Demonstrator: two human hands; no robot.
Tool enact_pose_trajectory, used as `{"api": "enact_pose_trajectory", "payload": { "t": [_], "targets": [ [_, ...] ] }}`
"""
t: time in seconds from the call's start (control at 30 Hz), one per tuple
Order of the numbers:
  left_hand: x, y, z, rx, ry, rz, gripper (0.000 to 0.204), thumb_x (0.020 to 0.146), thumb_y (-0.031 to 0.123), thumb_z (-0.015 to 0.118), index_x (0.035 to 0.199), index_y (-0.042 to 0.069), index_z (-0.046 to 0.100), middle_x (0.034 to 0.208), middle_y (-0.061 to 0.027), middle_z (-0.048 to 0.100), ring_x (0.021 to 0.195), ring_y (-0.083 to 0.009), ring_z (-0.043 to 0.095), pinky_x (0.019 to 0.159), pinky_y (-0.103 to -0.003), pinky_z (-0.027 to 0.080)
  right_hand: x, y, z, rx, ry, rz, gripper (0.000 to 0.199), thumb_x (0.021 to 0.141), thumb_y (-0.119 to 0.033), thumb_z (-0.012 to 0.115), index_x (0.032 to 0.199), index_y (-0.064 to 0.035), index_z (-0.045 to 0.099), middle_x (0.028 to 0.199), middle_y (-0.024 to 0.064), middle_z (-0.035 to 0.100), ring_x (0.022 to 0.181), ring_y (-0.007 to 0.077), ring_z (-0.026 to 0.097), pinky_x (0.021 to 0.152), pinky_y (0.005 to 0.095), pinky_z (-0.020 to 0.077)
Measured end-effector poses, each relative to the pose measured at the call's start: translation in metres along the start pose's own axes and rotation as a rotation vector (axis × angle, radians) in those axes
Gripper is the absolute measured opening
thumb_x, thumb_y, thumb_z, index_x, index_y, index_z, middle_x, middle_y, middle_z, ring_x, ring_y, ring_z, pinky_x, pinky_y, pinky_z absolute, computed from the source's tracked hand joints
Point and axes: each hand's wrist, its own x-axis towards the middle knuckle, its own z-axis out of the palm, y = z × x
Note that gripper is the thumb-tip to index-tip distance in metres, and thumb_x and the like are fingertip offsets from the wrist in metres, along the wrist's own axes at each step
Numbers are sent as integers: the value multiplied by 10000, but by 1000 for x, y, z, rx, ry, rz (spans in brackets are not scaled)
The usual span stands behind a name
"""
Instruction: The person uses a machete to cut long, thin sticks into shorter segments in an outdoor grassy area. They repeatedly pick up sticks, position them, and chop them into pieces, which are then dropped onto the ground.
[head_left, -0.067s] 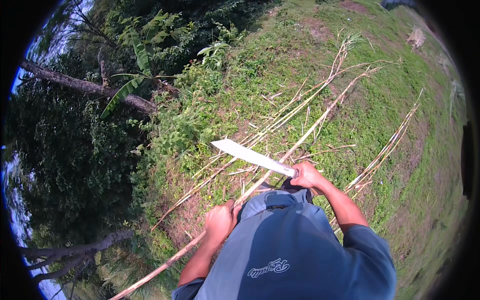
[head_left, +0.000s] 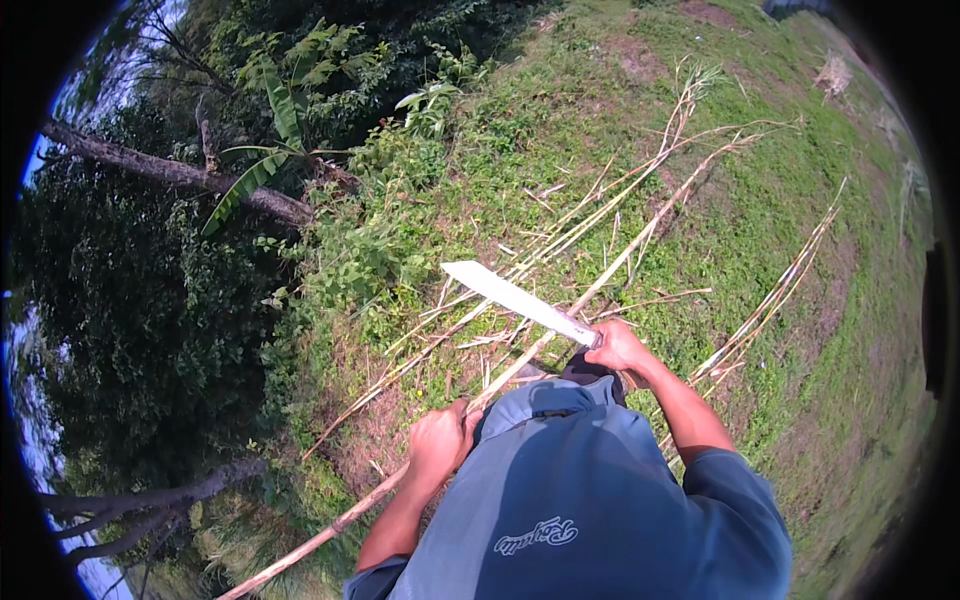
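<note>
The ground is a grassy slope [head_left: 760, 250] in bright sun, patchy green with bare brown spots, and dry cut stalks [head_left: 640, 190] lie strewn across it, running from the near left toward the far right; a second thin bundle [head_left: 790, 280] lies further right. To the left the grass gives way to dense bushes [head_left: 150, 300], a banana plant [head_left: 275, 110] and a leaning tree trunk [head_left: 170, 170], with sky showing at the far left edge. The person, in a blue shirt [head_left: 590, 490], stands at the near edge. The left hand [head_left: 437, 443] is closed around a long pale cane [head_left: 330, 530] that runs from the near left up past the body toward the far right. The right hand [head_left: 620, 348] is closed on the handle of a machete [head_left: 515, 297], whose broad light blade points left and away, raised just above the cane and the strewn stalks. Compared with a moment ago, almost nothing differs: both hands keep the same grip, and the blade sits at about the same angle and place.
</note>
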Motion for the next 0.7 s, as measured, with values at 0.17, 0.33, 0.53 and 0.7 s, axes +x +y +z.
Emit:
{"api": "enact_pose_trajectory", "payload": {
  "t": [0.17,0.33,0.53,0.7],
  "targets": [
    [-7,-14,8,-67,-44,8,395,937,392,482,910,16,600,772,-249,641,790,-422,630,715,-531,473,16,51,-11,304,278,376,227,755,-145,658,911,18,631,604,66,588,422,147,533,403,305,442],
    [-4,-15,9,-5,-117,3,442,951,409,446,870,4,605,756,-245,642,774,-420,633,705,-533,475,0,56,31,121,-21,53,285,709,-147,686,940,14,644,628,58,611,514,123,544,497,298,458],
    [-11,10,1,88,-69,44,467,965,411,432,869,-18,589,665,-239,619,662,-426,624,641,-524,476,13,56,11,357,-8,350,279,729,-105,669,967,32,622,606,70,597,431,134,545,394,280,452],
    [3,24,8,86,1,54,412,945,368,500,816,-17,567,619,-233,603,604,-413,616,582,-507,478,5,25,-2,360,-121,367,223,770,-89,638,951,35,601,576,62,587,419,126,539,394,283,440]
  ]
}}
